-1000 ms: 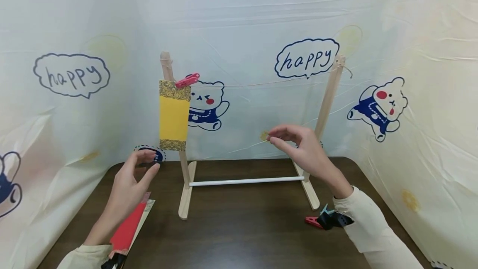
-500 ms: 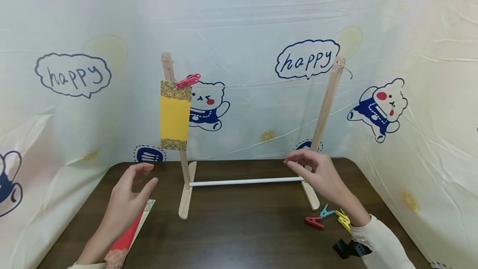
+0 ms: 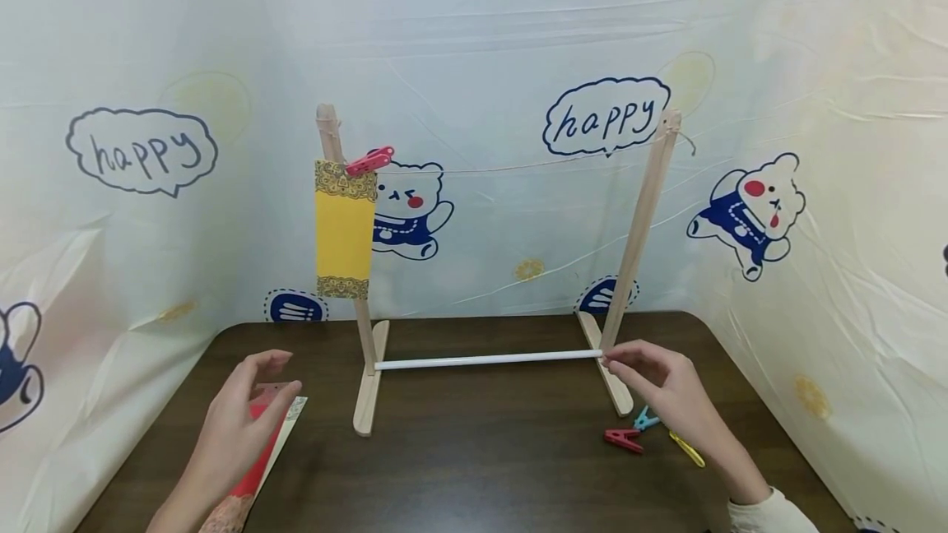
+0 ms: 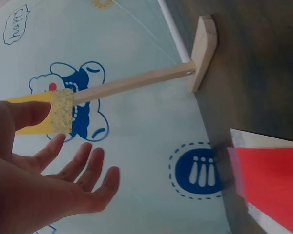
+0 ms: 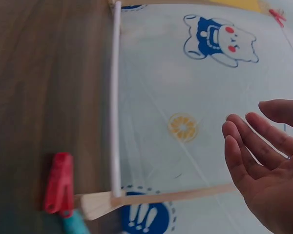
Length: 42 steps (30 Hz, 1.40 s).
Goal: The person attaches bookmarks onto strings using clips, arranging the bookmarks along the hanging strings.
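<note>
My left hand (image 3: 240, 422) hovers over a small stack of cards, a red card (image 3: 255, 467) on top, its fingers loosely bent around nothing. In the left wrist view the red card (image 4: 271, 175) lies below that hand. My right hand (image 3: 670, 389) is in the air in front of the rack's right foot, fingers relaxed and holding nothing. Near it on the table lie a red clothespin (image 3: 624, 440), a blue clothespin (image 3: 646, 419) and a yellow clothespin (image 3: 687, 449), partly hidden by the hand. A yellow card (image 3: 345, 233) hangs from the string by a pink clothespin (image 3: 370, 160).
A wooden rack stands on the dark table (image 3: 444, 467), with a left post (image 3: 364, 336), a right post (image 3: 643, 229) and a white bar (image 3: 489, 359) low between them. A thin string (image 3: 504, 168) joins the post tops. A printed curtain (image 3: 474, 39) surrounds the table.
My right hand has come down and to the right, from between the posts to near the clothespins. My left hand has sunk slightly toward the red card. The hanging yellow card stays put.
</note>
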Tool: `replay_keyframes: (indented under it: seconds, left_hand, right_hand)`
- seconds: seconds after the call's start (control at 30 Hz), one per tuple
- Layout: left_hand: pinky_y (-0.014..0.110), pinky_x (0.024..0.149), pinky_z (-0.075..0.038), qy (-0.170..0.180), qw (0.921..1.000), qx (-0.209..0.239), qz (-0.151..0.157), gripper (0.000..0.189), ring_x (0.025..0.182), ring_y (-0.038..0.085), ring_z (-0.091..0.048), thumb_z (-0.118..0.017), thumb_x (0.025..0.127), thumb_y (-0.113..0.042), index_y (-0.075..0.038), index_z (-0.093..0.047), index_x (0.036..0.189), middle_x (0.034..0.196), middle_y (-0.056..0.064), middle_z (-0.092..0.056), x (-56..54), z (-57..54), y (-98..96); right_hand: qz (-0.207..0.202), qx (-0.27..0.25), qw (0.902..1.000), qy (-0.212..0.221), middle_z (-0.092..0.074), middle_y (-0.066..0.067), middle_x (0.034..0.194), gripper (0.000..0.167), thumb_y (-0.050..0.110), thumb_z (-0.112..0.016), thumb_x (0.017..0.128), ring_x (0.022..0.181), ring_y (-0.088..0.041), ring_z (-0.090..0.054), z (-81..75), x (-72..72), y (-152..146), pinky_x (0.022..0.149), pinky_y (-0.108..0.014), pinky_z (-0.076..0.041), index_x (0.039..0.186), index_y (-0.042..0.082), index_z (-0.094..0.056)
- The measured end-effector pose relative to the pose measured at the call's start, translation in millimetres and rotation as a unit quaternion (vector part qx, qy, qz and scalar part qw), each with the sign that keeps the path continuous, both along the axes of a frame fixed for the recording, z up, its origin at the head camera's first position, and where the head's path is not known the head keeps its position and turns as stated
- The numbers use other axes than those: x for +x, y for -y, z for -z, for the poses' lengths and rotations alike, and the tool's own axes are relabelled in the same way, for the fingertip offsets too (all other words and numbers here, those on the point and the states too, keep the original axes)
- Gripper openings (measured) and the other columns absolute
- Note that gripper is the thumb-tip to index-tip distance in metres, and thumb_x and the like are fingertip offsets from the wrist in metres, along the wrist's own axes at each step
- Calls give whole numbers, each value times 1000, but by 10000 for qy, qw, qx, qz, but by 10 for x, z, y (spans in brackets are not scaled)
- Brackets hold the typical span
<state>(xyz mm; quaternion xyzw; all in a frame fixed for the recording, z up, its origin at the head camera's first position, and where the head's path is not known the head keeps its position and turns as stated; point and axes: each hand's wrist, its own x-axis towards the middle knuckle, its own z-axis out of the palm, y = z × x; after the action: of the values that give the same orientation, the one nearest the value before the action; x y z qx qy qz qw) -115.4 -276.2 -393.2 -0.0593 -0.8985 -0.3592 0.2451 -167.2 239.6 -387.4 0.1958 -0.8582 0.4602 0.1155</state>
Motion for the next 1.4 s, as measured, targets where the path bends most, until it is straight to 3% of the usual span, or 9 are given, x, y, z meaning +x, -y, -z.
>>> replay_keyframes:
  seconds: [0.13,0.23,0.37,0.57,0.73,0.93,1.03,1.2,1.4]
  left_hand:
    - [5,81,-39,346,9993,-133,-91,41,100,-11,-52,-69,96,-26,-9,-54,131,122,8,-60,9,122,80]
    - [25,88,-49,819,9962,-216,-184,47,109,8,-57,-67,96,-35,-8,-52,132,125,12,-59,-23,230,139]
    - [59,89,-46,1217,9915,-354,-293,54,113,40,-54,-66,97,-37,1,-50,132,126,24,-56,-104,420,243]
    - [67,91,-42,1350,9867,-793,-426,52,114,51,-50,-70,94,-24,8,-50,129,126,37,-53,-142,703,487]
    - [71,89,-37,2024,9694,-1188,-718,59,115,62,-41,-68,95,-30,13,-48,130,127,44,-47,-105,788,690]
    - [66,79,-40,3365,9209,-1144,-1601,95,102,62,-35,-68,82,-64,15,-40,126,113,46,-41,7,879,809]
    - [66,79,-40,3586,9046,-1176,-1981,106,100,60,-35,-70,74,-72,16,-39,124,108,45,-40,46,932,817]
    - [65,80,-40,3612,8931,-1284,-2354,112,98,58,-37,-82,63,-66,17,-38,123,105,44,-39,67,971,812]
    - [65,79,-42,3836,8943,-1177,-1979,115,98,56,-40,-83,60,-66,18,-37,124,105,42,-43,43,948,801]
  right_hand:
    - [220,24,9993,298,-73,3,101,12,25,-67,97,89,-16,-69,185,56,-81,78,-27,-56,108,21,-70]
    - [349,-11,9975,622,-73,5,97,12,26,-69,95,87,-16,-69,329,99,-123,76,-29,-56,106,20,-71]
    - [397,24,9919,1209,-72,-1,100,15,24,-71,94,91,-13,-66,518,152,-182,74,-28,-55,106,15,-71]
    - [555,-59,9847,1651,-73,-3,104,25,25,-72,93,95,-9,-64,792,186,-246,77,-26,-53,111,8,-70]
    - [826,-729,9775,1797,-72,-9,105,27,17,-72,92,91,-12,-67,1012,225,-288,75,-26,-56,114,2,-69]
    - [951,-1404,9624,2120,-71,-17,103,31,11,-70,93,84,-17,-69,1207,237,-318,68,-32,-57,118,-5,-64]
    - [1030,-1376,9616,2141,-70,-15,98,30,7,-71,91,79,-15,-66,1257,249,-350,64,-30,-55,117,-5,-65]
    - [874,-368,9708,2205,-53,-5,81,35,-7,-73,80,69,-11,-49,1287,263,-400,59,-25,-44,114,-1,-67]
    - [871,203,9768,1945,-48,-3,77,41,-10,-75,77,65,-9,-45,1297,240,-386,59,-23,-40,115,4,-65]
